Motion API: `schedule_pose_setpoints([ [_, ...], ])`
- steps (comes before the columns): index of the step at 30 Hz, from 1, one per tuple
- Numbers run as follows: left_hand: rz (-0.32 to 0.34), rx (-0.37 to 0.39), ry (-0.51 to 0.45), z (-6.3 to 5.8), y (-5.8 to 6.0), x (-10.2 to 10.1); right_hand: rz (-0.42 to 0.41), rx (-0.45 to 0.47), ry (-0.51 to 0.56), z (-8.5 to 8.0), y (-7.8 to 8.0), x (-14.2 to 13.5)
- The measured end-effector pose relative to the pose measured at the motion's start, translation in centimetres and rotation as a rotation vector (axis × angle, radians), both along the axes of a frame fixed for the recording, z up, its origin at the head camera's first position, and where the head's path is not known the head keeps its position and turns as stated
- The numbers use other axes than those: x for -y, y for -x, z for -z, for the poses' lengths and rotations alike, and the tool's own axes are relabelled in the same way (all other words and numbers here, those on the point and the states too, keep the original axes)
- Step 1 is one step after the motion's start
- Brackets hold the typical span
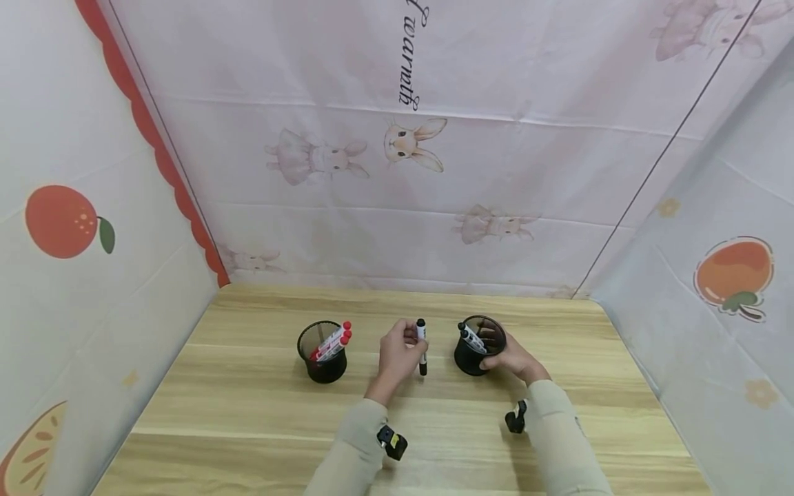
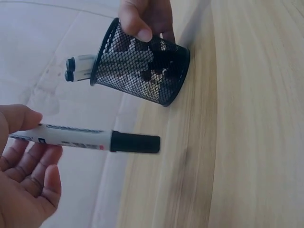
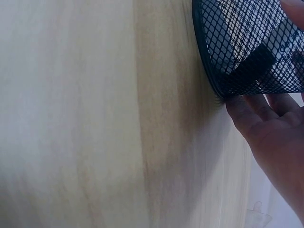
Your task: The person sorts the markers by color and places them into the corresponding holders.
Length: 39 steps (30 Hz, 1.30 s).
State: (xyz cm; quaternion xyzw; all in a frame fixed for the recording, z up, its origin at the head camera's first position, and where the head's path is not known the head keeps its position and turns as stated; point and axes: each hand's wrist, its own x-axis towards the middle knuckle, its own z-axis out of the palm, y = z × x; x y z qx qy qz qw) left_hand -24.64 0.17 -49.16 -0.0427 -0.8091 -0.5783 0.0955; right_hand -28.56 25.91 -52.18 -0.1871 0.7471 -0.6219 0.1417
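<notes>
My left hand pinches a white marker with black ends between thumb and fingers, above the table and between the two cups. In the left wrist view the marker points its long black end away from the palm. My right hand grips the side of a black mesh pen cup, fingers around the far side and thumb at the near side. Inside that cup lean black-capped markers. The right wrist view shows the mesh cup's wall with the right hand's fingers against it.
Another black mesh cup stands to the left, holding several red-capped markers. The wooden table meets a printed cloth wall at its back, with more cloth walls at left and right.
</notes>
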Motion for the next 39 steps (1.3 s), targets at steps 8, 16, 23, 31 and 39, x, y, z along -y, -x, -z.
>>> schedule_pose_setpoints([
  [8, 0.028, -0.101, -0.079, -0.2, -0.1, 0.0, -0.009, 0.001, 0.017, 0.6, 0.3, -0.2],
  [16, 0.051, -0.134, -0.198, -0.5, 0.0, -0.4, 0.020, -0.018, -0.017, 2.4, 1.1, -0.9],
  [23, 0.066, -0.133, -0.254, -2.4, -0.8, -0.6, 0.017, -0.022, -0.007, 2.7, 1.2, -0.9],
  [31, 0.082, -0.154, -0.286, -1.1, 0.2, -1.1, 0.016, 0.029, 0.001, 0.1, -0.1, 0.0],
  [39, 0.099, -0.146, -0.320, -1.3, 0.4, -1.6, 0.002, 0.033, -0.003, -0.1, 0.0, -0.1],
])
